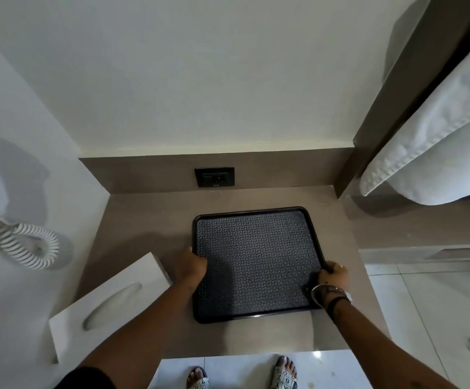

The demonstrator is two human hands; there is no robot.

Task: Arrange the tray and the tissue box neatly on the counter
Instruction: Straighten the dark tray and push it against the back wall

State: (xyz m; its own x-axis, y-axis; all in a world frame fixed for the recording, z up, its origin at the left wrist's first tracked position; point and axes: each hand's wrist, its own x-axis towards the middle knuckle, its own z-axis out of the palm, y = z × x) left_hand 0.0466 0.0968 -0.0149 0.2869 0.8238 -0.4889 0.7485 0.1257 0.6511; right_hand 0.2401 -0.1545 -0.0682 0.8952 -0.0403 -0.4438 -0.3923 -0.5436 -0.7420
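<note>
- The counter (149, 220) is a brown surface set in a nook, with a dark wall socket (214, 177) in its low back panel and a white wall on the left.
- The tray (256, 262) is dark, square with rounded corners and a patterned liner; it lies flat on the counter, right of middle, its sides slightly skewed to the back panel.
- The tissue box (110, 301) is white with an oval slot; it sits at the counter's left front corner, angled, near the tray but apart from it.
- The left hand (193, 263) is closed on the tray's left rim, thumb on the outside and fingers curled over onto the liner.
- The right hand (332, 275) is closed on the right rim near the front corner, with bangles at the wrist.
- The step in hand looks like squaring the tray. To do it well, the person should keep both grips even, slide rather than lift, and turn it until its back edge runs parallel to the panel.
- Leaving a clear strip on the left would let the box then sit straight beside it.
</note>
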